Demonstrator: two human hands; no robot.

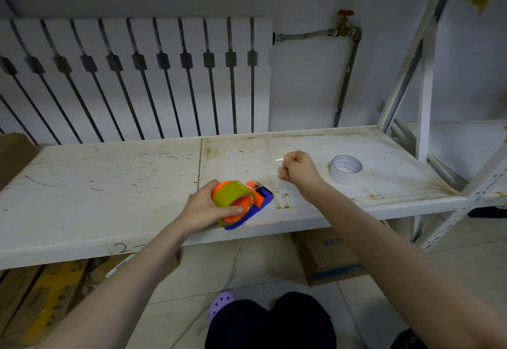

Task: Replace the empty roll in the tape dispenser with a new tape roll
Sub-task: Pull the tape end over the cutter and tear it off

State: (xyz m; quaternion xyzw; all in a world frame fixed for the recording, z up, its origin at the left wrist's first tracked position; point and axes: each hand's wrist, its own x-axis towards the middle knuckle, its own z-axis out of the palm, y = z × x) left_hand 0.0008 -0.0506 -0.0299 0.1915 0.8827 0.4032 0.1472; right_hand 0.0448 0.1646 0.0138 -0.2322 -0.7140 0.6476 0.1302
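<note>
A blue and orange tape dispenser (264,197) lies near the front edge of the white shelf (109,178). A yellowish tape roll (230,193) sits on its orange hub. My left hand (204,208) grips the roll and dispenser from the left, thumb across the hub. My right hand (297,169) hovers above the shelf to the right, fingers pinched on the end of a clear tape strip that stretches from the roll. An empty white cardboard core (345,169) lies on the shelf further right.
A white radiator (137,74) and a pipe with a red valve (345,23) stand behind the shelf. A shelf upright (424,88) rises at the right. Cardboard boxes (329,261) sit on the floor below, beside my knees.
</note>
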